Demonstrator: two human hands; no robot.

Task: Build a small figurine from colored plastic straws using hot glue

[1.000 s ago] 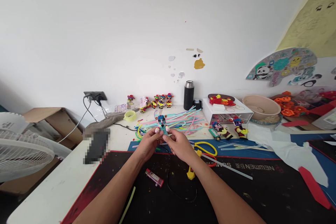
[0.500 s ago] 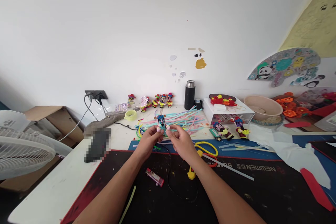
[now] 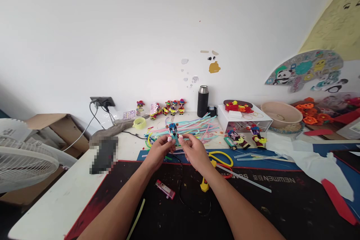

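Between my hands, above the mat, is a small pipe-cleaner figure (image 3: pixel 172 128) with a blue and black head. My left hand (image 3: pixel 159 152) is closed, its thumb and fingers pinching the figure's left side by a small pink ball (image 3: pixel 169 139). On the other side, my right hand (image 3: pixel 194 151) pinches by a second pink ball (image 3: pixel 180 137). Fingers hide the lower part of the figure. Behind it lies a loose pile of pastel pipe cleaners (image 3: pixel 197 124). On the black mat (image 3: pixel 112 210), a red lighter (image 3: pixel 165 189) rests below my hands.
A yellow-handled glue gun (image 3: pixel 204 185) lies partly under my right forearm, with clear glue sticks (image 3: pixel 257 182) nearby. Several finished figures (image 3: pixel 174 107) stand along the wall. A black flask (image 3: pixel 203 101), a white box (image 3: pixel 244 118), a yellow tape roll (image 3: pixel 139 123) and a fan (image 3: pixel 25 161) surround the workspace.
Both hands keep their pinch on the figure in nearly the same place. The whole view has shifted very slightly.
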